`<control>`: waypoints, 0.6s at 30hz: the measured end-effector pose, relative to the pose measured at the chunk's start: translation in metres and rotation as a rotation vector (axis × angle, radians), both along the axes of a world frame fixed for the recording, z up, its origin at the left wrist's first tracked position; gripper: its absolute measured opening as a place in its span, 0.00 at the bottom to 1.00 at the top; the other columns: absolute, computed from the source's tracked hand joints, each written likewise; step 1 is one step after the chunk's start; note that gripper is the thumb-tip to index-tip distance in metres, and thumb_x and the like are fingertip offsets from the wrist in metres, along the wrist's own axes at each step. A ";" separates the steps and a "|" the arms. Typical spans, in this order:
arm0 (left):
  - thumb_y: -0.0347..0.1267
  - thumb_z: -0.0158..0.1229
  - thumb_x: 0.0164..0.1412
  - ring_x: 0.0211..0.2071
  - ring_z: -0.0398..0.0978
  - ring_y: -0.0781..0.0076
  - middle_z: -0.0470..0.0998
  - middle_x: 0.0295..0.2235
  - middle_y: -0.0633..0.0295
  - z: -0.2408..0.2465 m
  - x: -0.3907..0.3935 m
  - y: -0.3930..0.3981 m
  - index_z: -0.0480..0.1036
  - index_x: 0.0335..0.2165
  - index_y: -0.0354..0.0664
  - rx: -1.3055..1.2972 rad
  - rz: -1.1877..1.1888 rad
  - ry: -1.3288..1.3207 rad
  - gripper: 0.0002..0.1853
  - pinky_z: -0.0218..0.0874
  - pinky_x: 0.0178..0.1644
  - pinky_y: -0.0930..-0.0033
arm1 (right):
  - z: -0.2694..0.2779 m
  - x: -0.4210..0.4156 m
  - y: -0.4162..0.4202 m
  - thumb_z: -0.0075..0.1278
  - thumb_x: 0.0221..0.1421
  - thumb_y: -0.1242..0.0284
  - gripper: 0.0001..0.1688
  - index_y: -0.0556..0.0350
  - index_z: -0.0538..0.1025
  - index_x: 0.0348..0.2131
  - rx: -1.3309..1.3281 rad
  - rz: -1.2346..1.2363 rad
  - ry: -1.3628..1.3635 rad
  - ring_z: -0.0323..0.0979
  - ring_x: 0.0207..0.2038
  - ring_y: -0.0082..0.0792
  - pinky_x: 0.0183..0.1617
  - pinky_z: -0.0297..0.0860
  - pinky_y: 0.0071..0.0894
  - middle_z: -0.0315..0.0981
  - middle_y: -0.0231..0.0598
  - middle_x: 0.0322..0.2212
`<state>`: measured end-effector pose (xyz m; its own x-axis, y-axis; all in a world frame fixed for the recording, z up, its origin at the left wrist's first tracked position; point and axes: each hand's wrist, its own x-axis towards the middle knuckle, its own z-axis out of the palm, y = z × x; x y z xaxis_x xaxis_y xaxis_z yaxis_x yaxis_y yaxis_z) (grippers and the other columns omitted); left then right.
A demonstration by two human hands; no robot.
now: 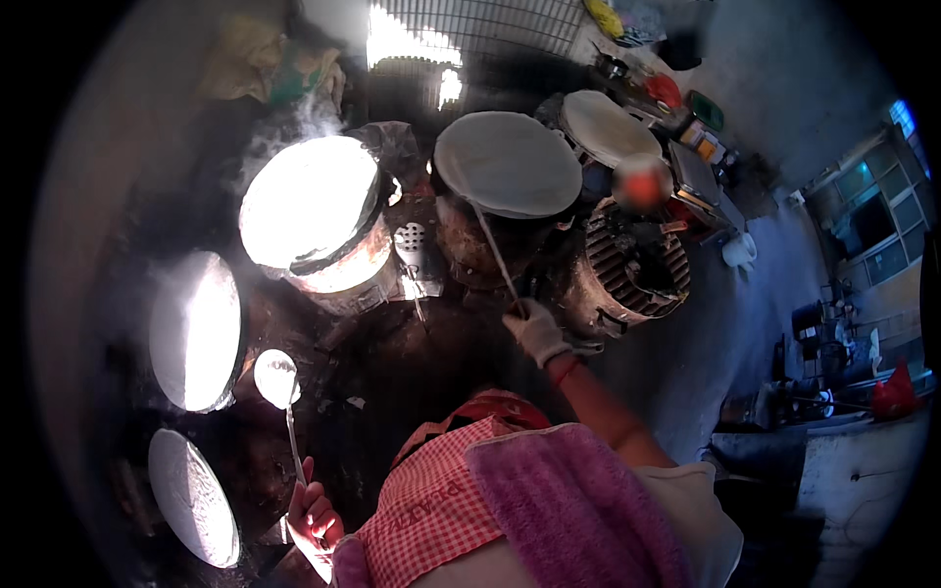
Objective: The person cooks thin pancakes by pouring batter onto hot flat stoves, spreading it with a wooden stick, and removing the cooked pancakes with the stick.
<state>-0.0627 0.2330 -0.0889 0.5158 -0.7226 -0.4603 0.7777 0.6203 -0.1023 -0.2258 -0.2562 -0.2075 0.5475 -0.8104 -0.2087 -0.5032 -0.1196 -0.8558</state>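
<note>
My left hand (315, 514), bare, grips the handle of a metal ladle (276, 378) whose bowl is brightly sunlit. My right hand (539, 332) wears a pale glove and holds a thin stick (494, 246). The stick's far end meets the near edge of a large round pan (507, 162) with a flat, pale surface; the exact contact is hard to tell. Beyond the ladle, a steaming round pan (312, 198) sits on a rusty cylindrical stove (345, 268), its top washed out by sunlight. Two more pale round pans (197, 334) (192, 500) line the left side.
A perforated skimmer (410, 246) lies between two stoves. Right of my gloved hand stands a cylindrical stove with a ridged top (636, 257) and charred pieces on it. Another pale round pan (610, 128) is farther back. A white bucket (739, 250) is at the right.
</note>
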 end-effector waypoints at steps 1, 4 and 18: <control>0.35 0.34 0.75 0.16 0.54 0.84 0.59 0.25 0.67 0.006 0.001 -0.018 0.48 0.66 0.35 -0.006 -0.012 -0.008 0.27 0.48 0.16 0.80 | 0.007 -0.001 -0.020 0.59 0.53 0.68 0.15 0.57 0.77 0.40 -0.110 -0.012 0.003 0.76 0.37 0.41 0.42 0.71 0.38 0.78 0.44 0.33; 0.34 0.34 0.75 0.16 0.54 0.84 0.58 0.25 0.66 0.013 0.008 -0.066 0.45 0.66 0.34 -0.060 -0.075 -0.063 0.27 0.49 0.15 0.82 | 0.025 0.013 -0.083 0.59 0.51 0.68 0.18 0.53 0.76 0.42 -0.409 -0.012 0.034 0.76 0.39 0.57 0.42 0.72 0.47 0.79 0.50 0.36; 0.34 0.33 0.75 0.15 0.56 0.84 0.58 0.26 0.66 0.056 0.026 -0.249 0.41 0.67 0.36 -0.103 -0.070 -0.054 0.29 0.54 0.15 0.78 | 0.076 0.120 -0.236 0.45 0.59 0.70 0.14 0.42 0.74 0.45 -0.832 0.557 0.399 0.79 0.41 0.45 0.41 0.74 0.49 0.78 0.37 0.38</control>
<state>-0.0371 -0.0165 -0.0330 0.4844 -0.8000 -0.3542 0.8250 0.5523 -0.1193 -0.1058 -0.4920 -0.1310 0.8977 -0.4380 0.0481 -0.4228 -0.8869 -0.1864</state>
